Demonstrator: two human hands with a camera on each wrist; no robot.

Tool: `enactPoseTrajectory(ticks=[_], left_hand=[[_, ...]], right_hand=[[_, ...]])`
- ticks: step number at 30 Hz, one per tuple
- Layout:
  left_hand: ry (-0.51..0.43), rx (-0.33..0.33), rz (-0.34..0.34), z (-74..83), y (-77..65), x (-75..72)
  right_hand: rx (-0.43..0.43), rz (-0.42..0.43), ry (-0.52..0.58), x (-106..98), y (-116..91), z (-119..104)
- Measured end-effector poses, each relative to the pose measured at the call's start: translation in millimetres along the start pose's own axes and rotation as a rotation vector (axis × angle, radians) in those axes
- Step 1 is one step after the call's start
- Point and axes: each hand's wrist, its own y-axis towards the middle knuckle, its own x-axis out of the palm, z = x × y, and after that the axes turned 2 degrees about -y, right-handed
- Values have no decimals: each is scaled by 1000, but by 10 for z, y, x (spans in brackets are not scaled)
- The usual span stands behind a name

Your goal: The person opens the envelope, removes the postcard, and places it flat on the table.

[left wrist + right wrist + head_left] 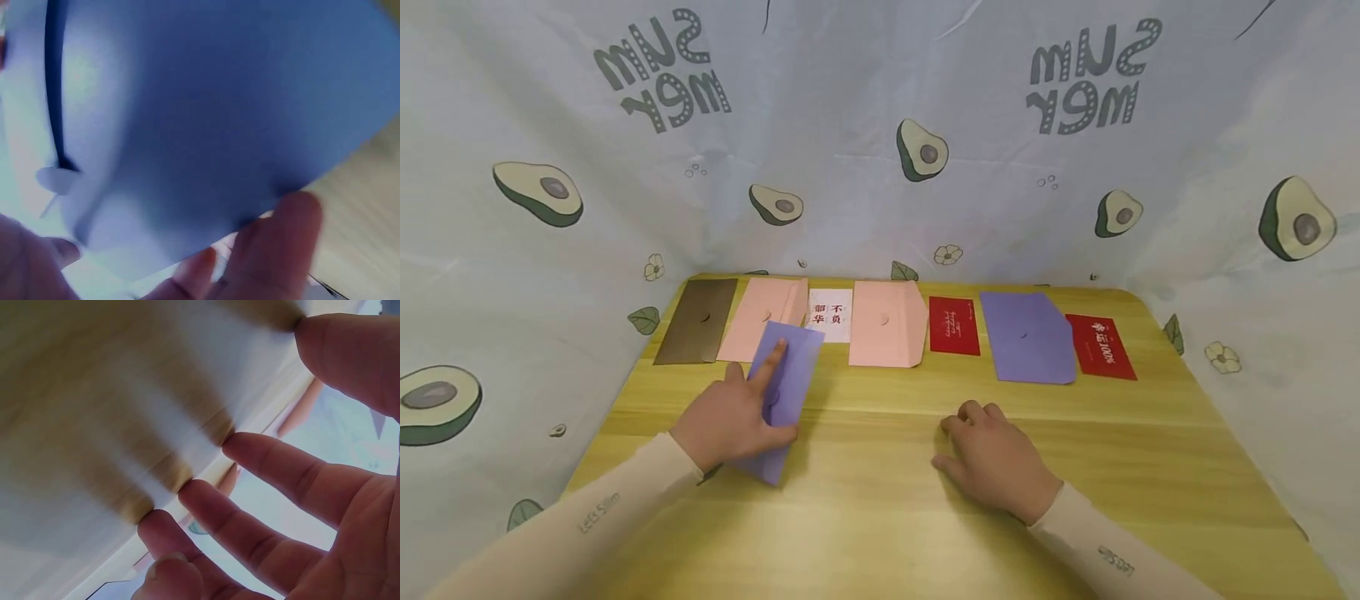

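Note:
My left hand (730,418) grips a purple envelope (802,358), its index finger stretched along the surface and the thumb at the near right edge. The envelope stands tilted over the table and overlaps the lower corner of a pink envelope (760,312) in the head view. Up close in the left wrist view, the envelope (206,112) shows a slotted tab by its flap, with fingers curled under one edge. To the right, my right hand (1000,458) rests its fingertips on the wooden table (880,517), fingers loosely bent and nothing held.
Along the table's back lie a brown envelope (696,321), a white card (838,312) with red characters, another pink envelope (883,325), a red card (953,327), a second purple envelope (1026,337) and another red card (1101,348). An avocado-print cloth (850,108) hangs behind.

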Motion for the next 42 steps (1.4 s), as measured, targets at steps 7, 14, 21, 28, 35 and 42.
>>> enactPoseTrajectory(ticks=[7,14,21,28,35,42], left_hand=[[92,50,-75,518,-165,193],[212,107,-38,788,-221,376],[199,76,-59,870,-244,476],[220,94,-71,835,-216,461],[224,127,-81,780,-193,451],[182,167,-60,761,-230,439]], right_hand=[[-14,24,-14,11,-35,21],[-23,39,-18,29,-66,22],[-19,34,-20,50,-82,6],[-5,35,-20,79,-85,22],[-5,38,-27,82,-86,36],[-1,30,-16,73,-90,22]])
